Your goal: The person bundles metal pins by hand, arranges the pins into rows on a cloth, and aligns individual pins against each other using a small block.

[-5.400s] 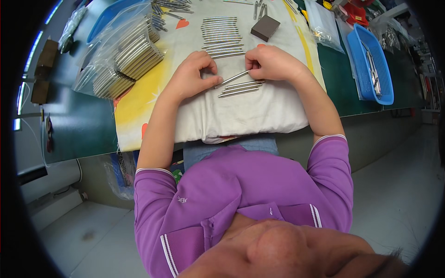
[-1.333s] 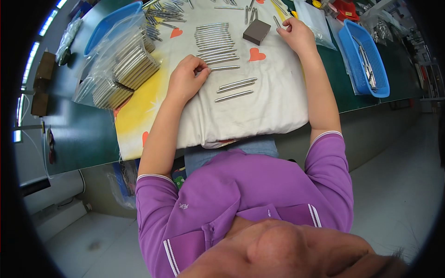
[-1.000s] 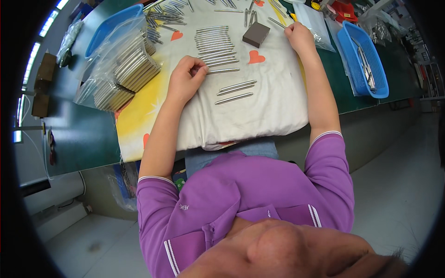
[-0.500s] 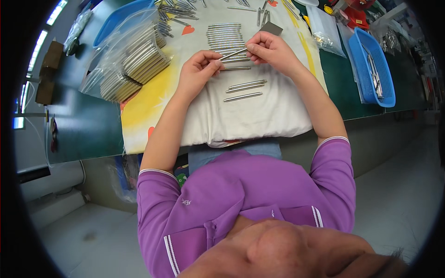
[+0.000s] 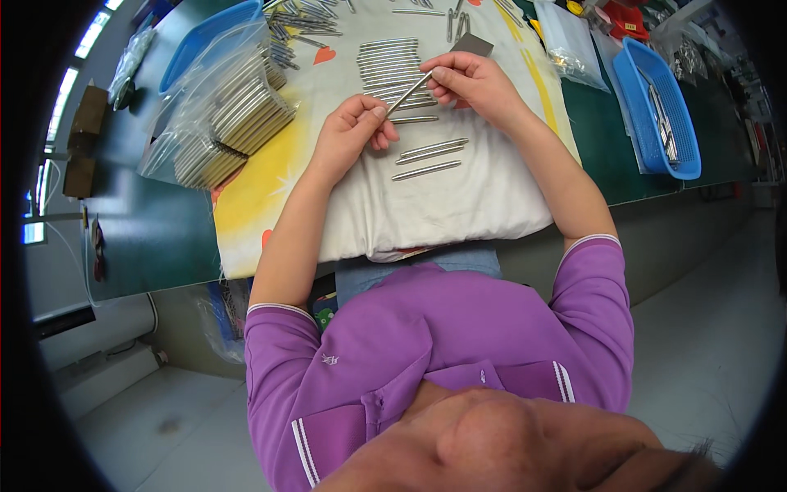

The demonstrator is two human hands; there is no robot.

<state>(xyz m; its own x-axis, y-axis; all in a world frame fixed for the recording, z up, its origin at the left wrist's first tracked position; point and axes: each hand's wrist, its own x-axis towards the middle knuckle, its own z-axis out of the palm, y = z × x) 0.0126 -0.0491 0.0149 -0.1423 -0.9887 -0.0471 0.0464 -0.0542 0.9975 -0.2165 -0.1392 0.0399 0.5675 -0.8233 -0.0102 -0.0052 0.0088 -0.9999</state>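
A slim silvery metal rod (image 5: 409, 94) is held at a slant between my two hands, its right end higher up the picture. My left hand (image 5: 354, 131) pinches the lower end between thumb and fingers. With thumb and forefinger, my right hand (image 5: 471, 80) grips the upper end. Beneath it lies a neat row of like metal rods (image 5: 388, 61), side by side on the white cloth (image 5: 475, 205). Closer to me, two more rods (image 5: 433, 149) lie almost touching, with a single rod (image 5: 426, 170) just below them. A small grey block (image 5: 473, 44) sits beyond my right hand.
On the left, a clear plastic bag (image 5: 238, 115) full of stacked rods leans by a blue basket (image 5: 209, 41). Loose rods (image 5: 299, 20) lie heaped at the back. A blue basket (image 5: 687, 131) with metal pieces stands right, near a clear bag (image 5: 574, 49).
The held rod has tilted more steeply, its right end raised as my right hand turned slightly. My left hand still pinches the other end. The whole view has shifted slightly.
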